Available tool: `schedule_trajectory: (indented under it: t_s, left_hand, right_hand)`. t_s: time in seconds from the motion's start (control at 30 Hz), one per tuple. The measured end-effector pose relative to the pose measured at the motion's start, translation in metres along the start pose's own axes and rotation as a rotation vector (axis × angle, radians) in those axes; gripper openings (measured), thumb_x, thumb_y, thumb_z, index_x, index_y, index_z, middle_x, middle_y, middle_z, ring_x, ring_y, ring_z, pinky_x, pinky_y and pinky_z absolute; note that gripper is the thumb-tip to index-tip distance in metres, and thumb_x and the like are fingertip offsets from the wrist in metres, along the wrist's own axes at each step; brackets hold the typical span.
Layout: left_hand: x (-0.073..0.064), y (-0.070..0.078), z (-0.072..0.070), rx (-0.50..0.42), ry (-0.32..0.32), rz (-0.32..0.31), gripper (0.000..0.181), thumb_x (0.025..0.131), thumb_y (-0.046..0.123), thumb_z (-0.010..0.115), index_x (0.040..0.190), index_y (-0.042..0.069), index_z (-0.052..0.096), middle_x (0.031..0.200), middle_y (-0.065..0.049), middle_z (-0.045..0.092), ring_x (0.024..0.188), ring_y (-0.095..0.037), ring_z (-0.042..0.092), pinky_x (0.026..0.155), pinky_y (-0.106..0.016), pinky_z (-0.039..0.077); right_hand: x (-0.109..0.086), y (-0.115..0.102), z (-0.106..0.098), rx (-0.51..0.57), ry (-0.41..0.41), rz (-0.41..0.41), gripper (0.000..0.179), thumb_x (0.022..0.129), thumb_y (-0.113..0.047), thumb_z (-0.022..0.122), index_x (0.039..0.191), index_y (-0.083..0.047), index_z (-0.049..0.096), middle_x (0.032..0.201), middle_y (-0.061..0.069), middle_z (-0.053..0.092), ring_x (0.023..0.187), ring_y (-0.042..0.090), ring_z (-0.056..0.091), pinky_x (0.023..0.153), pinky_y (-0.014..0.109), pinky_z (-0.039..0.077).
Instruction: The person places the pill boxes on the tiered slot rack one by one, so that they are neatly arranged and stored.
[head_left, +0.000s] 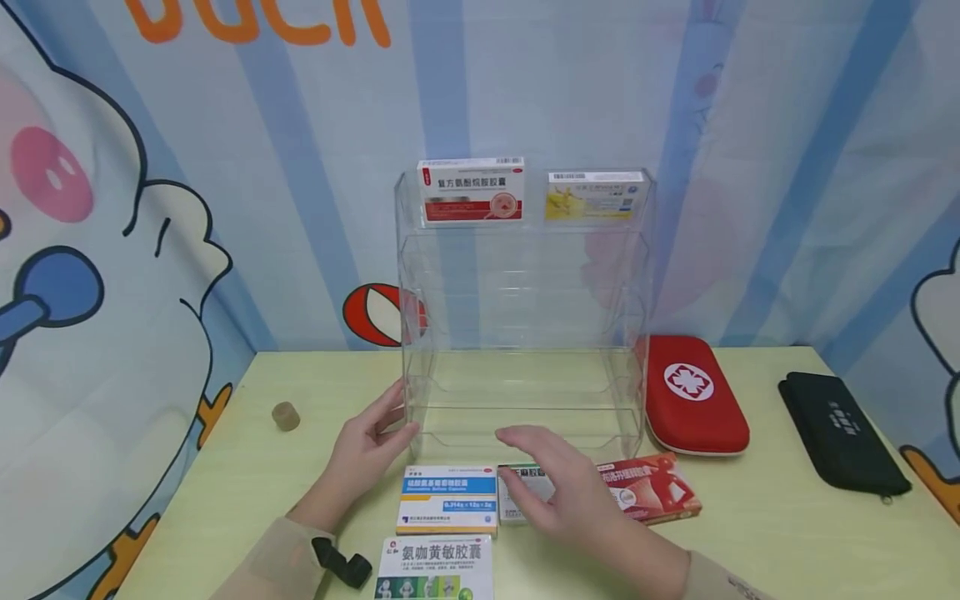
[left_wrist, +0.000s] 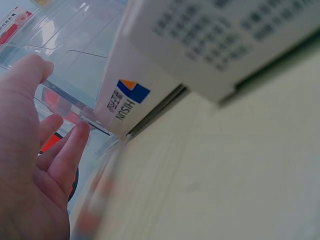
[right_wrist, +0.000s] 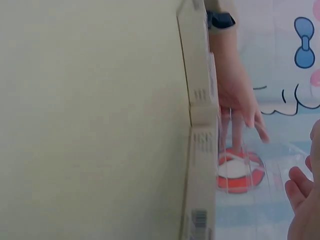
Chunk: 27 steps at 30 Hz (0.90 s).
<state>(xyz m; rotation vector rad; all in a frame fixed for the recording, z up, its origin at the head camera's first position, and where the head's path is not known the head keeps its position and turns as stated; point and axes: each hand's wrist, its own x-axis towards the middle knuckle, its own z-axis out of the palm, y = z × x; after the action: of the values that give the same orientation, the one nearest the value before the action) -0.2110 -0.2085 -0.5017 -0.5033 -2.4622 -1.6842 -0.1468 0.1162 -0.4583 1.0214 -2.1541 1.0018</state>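
Note:
A clear multi-tier plastic rack point(head_left: 525, 408) stands at the back of the table. Its left front edge is by my left hand point(head_left: 366, 446), whose fingers lie along the side with the thumb toward the front. My right hand point(head_left: 570, 500) hovers before the rack, thumb and fingers apart, holding nothing. Below it lies a white-and-green medicine box point(head_left: 531, 475), partly hidden. A blue-and-white medicine box point(head_left: 447, 500) lies to its left and a red medicine box point(head_left: 652, 492) to its right. Nearest me is a white medicine box with green pictures point(head_left: 435, 567).
On the rack's top tier stand a red-and-white box point(head_left: 471, 192) and a yellow-and-white box point(head_left: 594, 198). A red zip case point(head_left: 697, 400) with a white emblem sits right of the rack, beside a black pouch point(head_left: 843, 433). A small cork-coloured cylinder point(head_left: 286, 416) is at left.

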Motion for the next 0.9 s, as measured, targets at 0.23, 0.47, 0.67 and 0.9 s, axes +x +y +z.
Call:
schedule_trajectory:
  t_s: [0.23,0.47,0.67,0.9]
  left_hand:
    - [-0.001,0.003,0.0,0.005,-0.006,-0.016,0.076,0.104,0.013,0.077,0.17,0.03,0.044,0.169,-0.009,0.055,0.144,-0.036,0.066,0.103,-0.019,0.061]
    - [-0.001,0.003,0.0,0.006,-0.006,-0.014,0.076,0.104,0.014,0.077,0.17,0.033,0.043,0.17,-0.008,0.054,0.145,-0.035,0.065,0.104,-0.018,0.06]
    - [-0.001,0.002,0.0,0.005,-0.001,-0.02,0.076,0.104,0.014,0.077,0.17,0.03,0.043,0.17,-0.008,0.054,0.145,-0.036,0.065,0.104,-0.017,0.059]
    - [-0.002,0.003,0.0,0.004,-0.002,-0.022,0.076,0.105,0.015,0.077,0.171,0.025,0.042,0.17,-0.008,0.054,0.145,-0.036,0.065,0.104,-0.018,0.06]
  right_hand:
    - [-0.018,-0.021,0.015,0.041,-0.1,0.098,0.04,0.104,-0.024,0.078,0.142,-0.014,0.068,0.138,-0.001,0.075,0.128,0.017,0.073,0.108,0.037,0.065]
    - [-0.031,-0.028,0.026,0.041,-0.181,0.155,0.042,0.104,-0.029,0.078,0.142,-0.015,0.069,0.141,-0.004,0.072,0.132,0.014,0.069,0.111,0.038,0.063]
    - [-0.042,-0.031,0.03,-0.042,-0.249,0.083,0.043,0.103,-0.04,0.078,0.139,-0.017,0.07,0.141,-0.005,0.07,0.132,0.013,0.066,0.112,0.036,0.062]
    - [-0.051,-0.035,0.03,-0.085,-0.32,0.098,0.049,0.101,-0.051,0.078,0.14,-0.022,0.071,0.141,-0.008,0.068,0.129,0.009,0.064,0.11,0.034,0.063]
